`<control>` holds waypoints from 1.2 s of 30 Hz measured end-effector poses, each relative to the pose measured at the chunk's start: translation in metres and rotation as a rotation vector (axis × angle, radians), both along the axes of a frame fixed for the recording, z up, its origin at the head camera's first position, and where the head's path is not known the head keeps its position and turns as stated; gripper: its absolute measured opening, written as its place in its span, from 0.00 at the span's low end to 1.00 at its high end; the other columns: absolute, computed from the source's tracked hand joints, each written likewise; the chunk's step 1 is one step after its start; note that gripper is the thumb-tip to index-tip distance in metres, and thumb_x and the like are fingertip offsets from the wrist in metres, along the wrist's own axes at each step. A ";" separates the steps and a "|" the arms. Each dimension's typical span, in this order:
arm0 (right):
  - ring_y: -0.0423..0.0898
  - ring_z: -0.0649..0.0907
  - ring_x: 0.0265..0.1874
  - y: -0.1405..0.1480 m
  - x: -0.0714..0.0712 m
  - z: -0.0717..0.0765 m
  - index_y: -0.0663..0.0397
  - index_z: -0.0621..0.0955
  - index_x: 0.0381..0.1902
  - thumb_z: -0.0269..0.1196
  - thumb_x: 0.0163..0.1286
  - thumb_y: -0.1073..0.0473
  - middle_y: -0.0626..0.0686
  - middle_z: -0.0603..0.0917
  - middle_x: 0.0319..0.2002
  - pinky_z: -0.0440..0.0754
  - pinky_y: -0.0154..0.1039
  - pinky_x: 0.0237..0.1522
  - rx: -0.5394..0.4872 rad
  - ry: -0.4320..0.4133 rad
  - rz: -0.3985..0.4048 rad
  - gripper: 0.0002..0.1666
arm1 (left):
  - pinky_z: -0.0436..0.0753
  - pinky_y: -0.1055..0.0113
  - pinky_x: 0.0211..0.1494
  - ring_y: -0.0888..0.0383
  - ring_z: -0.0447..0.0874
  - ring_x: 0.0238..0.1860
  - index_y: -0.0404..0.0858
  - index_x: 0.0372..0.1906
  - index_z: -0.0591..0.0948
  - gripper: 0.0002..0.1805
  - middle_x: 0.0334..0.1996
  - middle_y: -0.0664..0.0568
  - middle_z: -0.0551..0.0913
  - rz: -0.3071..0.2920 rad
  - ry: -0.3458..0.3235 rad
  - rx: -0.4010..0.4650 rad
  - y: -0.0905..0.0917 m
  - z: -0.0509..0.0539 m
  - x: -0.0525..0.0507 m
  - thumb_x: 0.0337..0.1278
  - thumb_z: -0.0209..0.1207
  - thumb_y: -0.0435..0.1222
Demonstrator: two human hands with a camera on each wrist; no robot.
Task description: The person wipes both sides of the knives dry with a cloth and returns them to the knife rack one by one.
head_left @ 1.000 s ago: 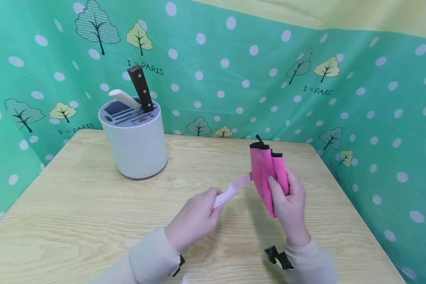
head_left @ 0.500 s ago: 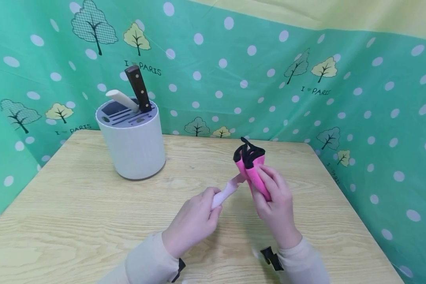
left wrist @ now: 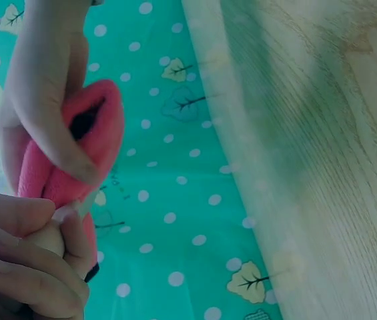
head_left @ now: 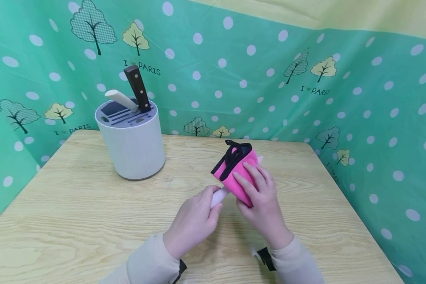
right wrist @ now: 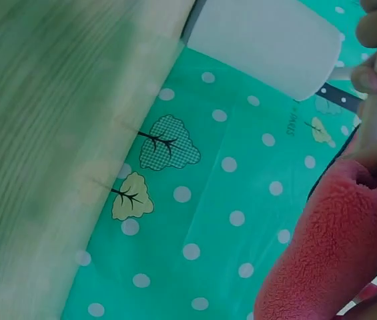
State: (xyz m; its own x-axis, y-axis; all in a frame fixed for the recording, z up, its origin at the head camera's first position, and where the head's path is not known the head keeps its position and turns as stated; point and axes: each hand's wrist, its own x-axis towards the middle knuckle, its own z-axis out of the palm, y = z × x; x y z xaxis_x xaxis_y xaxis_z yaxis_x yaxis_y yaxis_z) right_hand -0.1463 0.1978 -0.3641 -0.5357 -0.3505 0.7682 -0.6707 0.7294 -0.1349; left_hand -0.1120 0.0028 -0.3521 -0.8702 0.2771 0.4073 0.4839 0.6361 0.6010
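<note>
My left hand (head_left: 192, 221) grips the pale handle of a knife (head_left: 218, 197), held above the table and slanting up to the right. A pink fleecy cloth (head_left: 238, 182) with black edging and a black loop is folded about the blade. Most of the blade is hidden; a pale tip shows past the cloth's far right side. My right hand (head_left: 264, 207) holds the cloth from the right, with fingers over its top and thumb below. In the left wrist view the cloth (left wrist: 108, 133) bends double beneath the right hand's fingers. Its fuzzy pile (right wrist: 328, 247) fills the right wrist view's lower right.
A white round knife block (head_left: 132, 152) stands at the table's back left. A white-handled knife (head_left: 120, 99) and a dark-handled knife (head_left: 137, 88) stick up from its slotted top. Green patterned fabric (head_left: 206, 59) hangs behind the wooden table (head_left: 74, 205) and along its sides.
My right hand has moved left with the cloth, turning it and bringing it over the blade. The blade has gone from mostly visible to mostly covered. The left hand has barely moved.
</note>
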 end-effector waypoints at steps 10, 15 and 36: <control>0.66 0.64 0.66 0.001 0.002 -0.002 0.48 0.77 0.63 0.71 0.39 0.72 0.59 0.69 0.69 0.70 0.65 0.56 0.039 0.033 -0.030 0.46 | 0.71 0.71 0.26 0.62 0.71 0.23 0.30 0.53 0.76 0.17 0.33 0.48 0.83 -0.017 0.010 0.031 0.002 0.002 0.002 0.61 0.60 0.32; 0.67 0.67 0.65 0.001 0.001 -0.001 0.51 0.80 0.60 0.66 0.41 0.77 0.59 0.73 0.68 0.68 0.61 0.62 0.026 0.047 0.001 0.43 | 0.71 0.72 0.25 0.63 0.70 0.22 0.30 0.52 0.76 0.16 0.31 0.49 0.82 -0.015 0.002 0.033 0.002 0.003 0.003 0.61 0.61 0.32; 0.63 0.71 0.62 0.010 -0.006 -0.005 0.45 0.83 0.57 0.64 0.41 0.79 0.54 0.77 0.65 0.71 0.57 0.41 0.044 0.101 -0.150 0.42 | 0.69 0.73 0.24 0.67 0.66 0.21 0.32 0.54 0.78 0.17 0.27 0.55 0.79 -0.011 0.026 0.031 -0.004 -0.001 0.008 0.61 0.62 0.33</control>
State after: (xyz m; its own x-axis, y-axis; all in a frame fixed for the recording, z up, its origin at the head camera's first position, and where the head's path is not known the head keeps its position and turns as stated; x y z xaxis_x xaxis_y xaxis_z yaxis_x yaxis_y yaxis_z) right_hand -0.1522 0.2080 -0.3696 -0.5050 -0.3069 0.8067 -0.5629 0.8257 -0.0383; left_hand -0.1044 -0.0009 -0.3530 -0.8565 0.2733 0.4379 0.5060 0.6121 0.6077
